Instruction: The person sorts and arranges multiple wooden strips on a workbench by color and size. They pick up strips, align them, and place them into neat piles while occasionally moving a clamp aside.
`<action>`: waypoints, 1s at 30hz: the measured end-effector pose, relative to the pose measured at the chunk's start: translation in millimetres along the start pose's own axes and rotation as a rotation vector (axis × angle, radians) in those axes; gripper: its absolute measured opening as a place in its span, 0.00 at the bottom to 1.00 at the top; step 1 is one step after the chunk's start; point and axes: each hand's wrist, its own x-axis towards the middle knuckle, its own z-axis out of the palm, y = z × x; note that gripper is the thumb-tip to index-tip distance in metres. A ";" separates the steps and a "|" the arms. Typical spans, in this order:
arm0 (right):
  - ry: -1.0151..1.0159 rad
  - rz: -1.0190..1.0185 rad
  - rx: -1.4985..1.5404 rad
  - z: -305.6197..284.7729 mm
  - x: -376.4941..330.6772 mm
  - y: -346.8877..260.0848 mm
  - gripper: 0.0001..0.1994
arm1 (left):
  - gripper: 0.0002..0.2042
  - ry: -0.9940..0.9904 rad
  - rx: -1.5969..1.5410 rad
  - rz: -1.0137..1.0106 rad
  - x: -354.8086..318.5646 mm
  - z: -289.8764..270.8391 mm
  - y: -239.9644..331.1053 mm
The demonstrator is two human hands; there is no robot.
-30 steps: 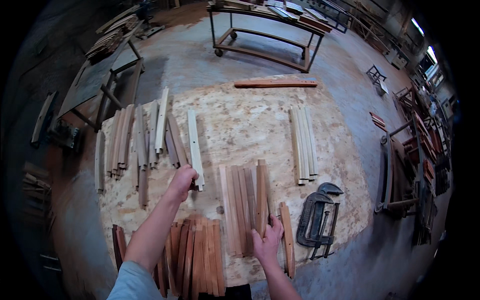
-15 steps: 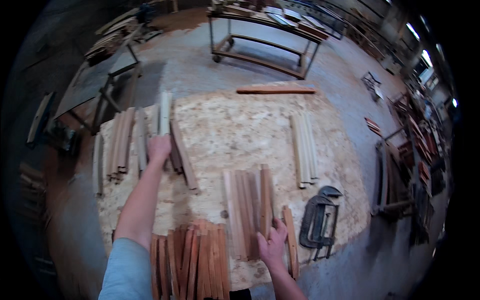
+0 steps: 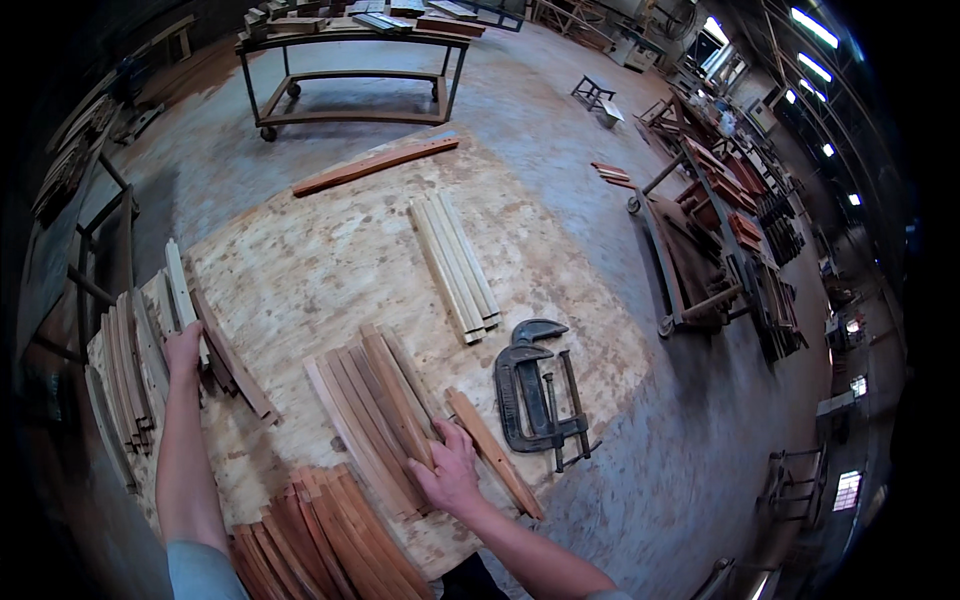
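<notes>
At the left of the plywood board (image 3: pixel 330 270), my left hand (image 3: pixel 184 350) is closed round the near part of a pale wooden strip (image 3: pixel 178 283). Brown strips (image 3: pixel 232 358) lie right beside it, and more strips (image 3: pixel 125 365) are grouped to its left. My right hand (image 3: pixel 450 470) pinches the near end of a brown wooden strip (image 3: pixel 393 395), thumb on one side and fingers on the other. That strip lies on top of a row of lighter brown strips (image 3: pixel 355 430). A single reddish strip (image 3: pixel 493 452) rests just right of this hand.
Two black C-clamps (image 3: pixel 530 395) lie near the board's right edge. Pale strips (image 3: pixel 452 265) sit mid-board, a long reddish piece (image 3: pixel 375 167) at the far edge, reddish strips (image 3: pixel 320 530) at the near edge. Beyond stand a wheeled metal table (image 3: pixel 350 118) and a loaded rack (image 3: pixel 690 250).
My view has swung to the right, so the board appears turned and shifted left. Both hands stay on the same strips.
</notes>
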 end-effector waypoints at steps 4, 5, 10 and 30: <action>-0.003 0.005 -0.007 -2.0 1.8 -2.1 0.18 | 0.22 -0.065 -0.180 0.127 -39.0 12.1 6.5; -0.001 -0.005 0.004 -1.1 2.3 -3.2 0.18 | 0.21 -0.111 -0.208 0.152 -46.7 20.8 10.1; 0.010 -0.028 0.117 -3.3 2.8 3.8 0.19 | 0.14 -0.379 -0.337 0.240 -125.5 108.3 68.8; -0.004 0.657 0.660 -126.2 -120.1 56.7 0.11 | 0.32 -0.402 0.400 0.456 -279.8 274.0 143.9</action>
